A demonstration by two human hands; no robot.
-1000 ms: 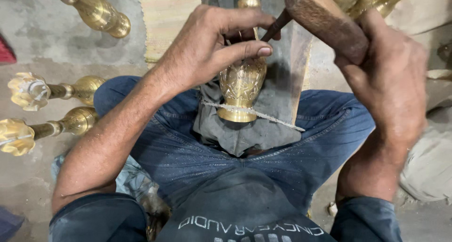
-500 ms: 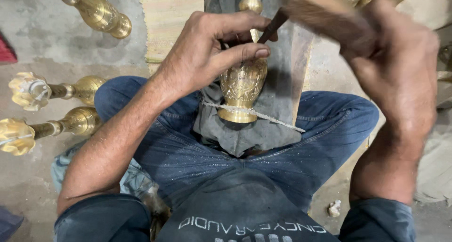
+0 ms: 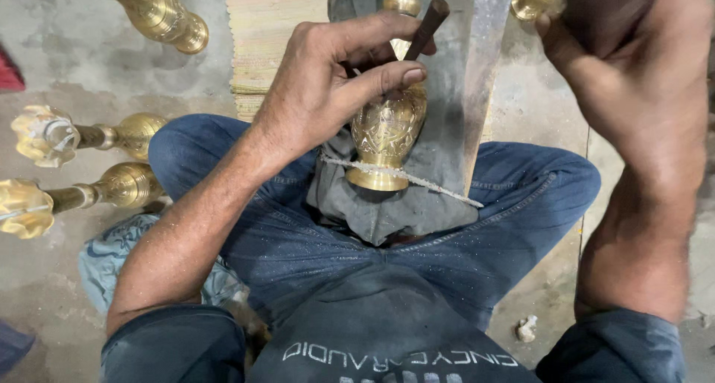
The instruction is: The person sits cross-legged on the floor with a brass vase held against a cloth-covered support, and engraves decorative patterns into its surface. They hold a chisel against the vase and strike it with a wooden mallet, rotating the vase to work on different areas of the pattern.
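An engraved brass vase (image 3: 387,133) lies on a grey cloth (image 3: 387,212) across my lap, tied down by a white string (image 3: 439,186). My left hand (image 3: 320,93) grips a dark metal punch (image 3: 428,22) between thumb and fingers, its tip set against the vase's upper body. My right hand (image 3: 633,70) is raised at the upper right, its fingers closed in a fist. The wooden mallet it held a moment ago is hidden behind the hand or beyond the frame's edge.
A grey metal bar (image 3: 480,70) runs under the vase. Brass stems with flared ends lie on the concrete floor at the left (image 3: 82,133) (image 3: 74,197) and upper left (image 3: 160,14). A woven mat (image 3: 272,33) sits at the top, a blue cloth (image 3: 104,256) by my left knee.
My right hand has swung up and to the right, taking the wooden mallet out of sight. The left hand, punch and vase have stayed in place.
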